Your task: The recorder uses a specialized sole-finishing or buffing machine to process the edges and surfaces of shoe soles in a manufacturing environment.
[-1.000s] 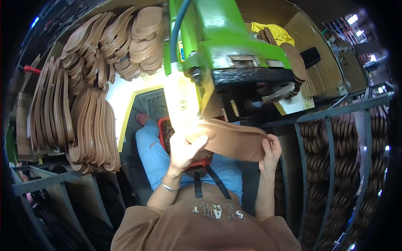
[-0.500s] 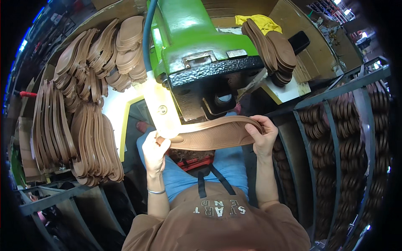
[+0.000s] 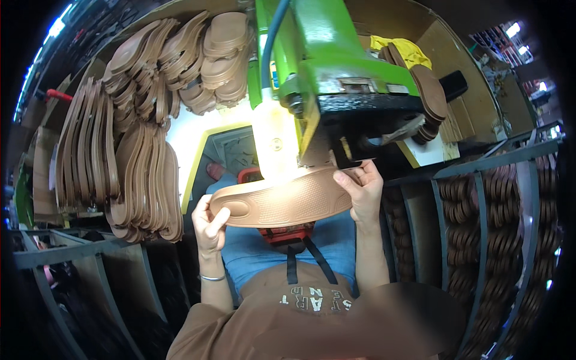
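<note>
Between my two hands is a brown shoe sole [image 3: 282,201], held crosswise and bent into a slight curve, its textured face with an oval recess at the left end turned up. My left hand [image 3: 210,226] pinches the left end, thumb on the face and fingers behind. At the right end my right hand [image 3: 361,189] grips likewise. The sole's far edge is at the green machine [image 3: 354,66], just below its bright lamp [image 3: 277,141] and black head [image 3: 372,114]. Whether the edge touches the machine's working part cannot be made out.
Several stacked brown soles [image 3: 141,186] fill the left of the bench, with another stack [image 3: 430,99] at the right beside a yellow cloth [image 3: 408,51] and a black phone-like object [image 3: 453,86]. Racks [image 3: 480,240] of soles stand at my right; a metal rack [image 3: 90,249] is at my left.
The sole has tilted, its left end lower and its face turned more toward me. Both hands still hold its ends. The view has shifted, so the machine appears further right.
</note>
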Tool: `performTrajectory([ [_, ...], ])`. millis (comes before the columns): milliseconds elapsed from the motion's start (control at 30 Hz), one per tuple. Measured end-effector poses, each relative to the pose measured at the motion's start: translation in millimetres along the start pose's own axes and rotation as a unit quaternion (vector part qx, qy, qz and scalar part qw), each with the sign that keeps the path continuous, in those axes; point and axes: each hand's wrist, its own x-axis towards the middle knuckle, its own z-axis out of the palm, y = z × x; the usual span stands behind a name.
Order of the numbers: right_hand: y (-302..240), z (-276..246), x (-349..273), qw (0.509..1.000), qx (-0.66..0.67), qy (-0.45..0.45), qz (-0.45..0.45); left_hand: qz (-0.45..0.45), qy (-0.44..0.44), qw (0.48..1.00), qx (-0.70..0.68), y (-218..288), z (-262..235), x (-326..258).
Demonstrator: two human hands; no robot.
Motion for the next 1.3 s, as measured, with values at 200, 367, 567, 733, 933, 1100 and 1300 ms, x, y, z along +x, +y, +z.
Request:
performTrajectory([
  [200,8.1,54.3,-3.1,0.998,0.011,-0.06,0.018,0.021,-0.001,1.0,-0.019,0.0,-63.2,-22.9],
  [367,25.6,40.2,-11.4,0.998,-0.011,-0.034,-0.044,-0.018,-0.014,0.999,0.036,-19.8,-57.7,-23.7],
  [567,46.0,6.3,-17.5,0.975,0.014,0.186,-0.121,-0.154,-0.153,0.974,0.065,-99.9,-8.2,-14.1],
  [733,88.6,-11.9,-28.6,0.954,-0.178,0.177,-0.162,-0.193,-0.139,0.963,-0.126,-137.9,126.6,-4.1],
  [933,41.0,-57.9,91.8,0.972,-0.115,0.074,-0.189,-0.202,-0.194,0.952,-0.122,-113.5,173.1,9.9],
  [1100,26.8,-94.1,201.2,0.867,-0.447,0.184,-0.121,-0.206,-0.154,0.966,-0.009,-125.3,141.7,11.3],
  [1300,23.8,-59.5,196.7,0.726,-0.653,0.127,-0.175,-0.211,-0.029,0.977,-0.006,-122.0,80.1,13.1],
])
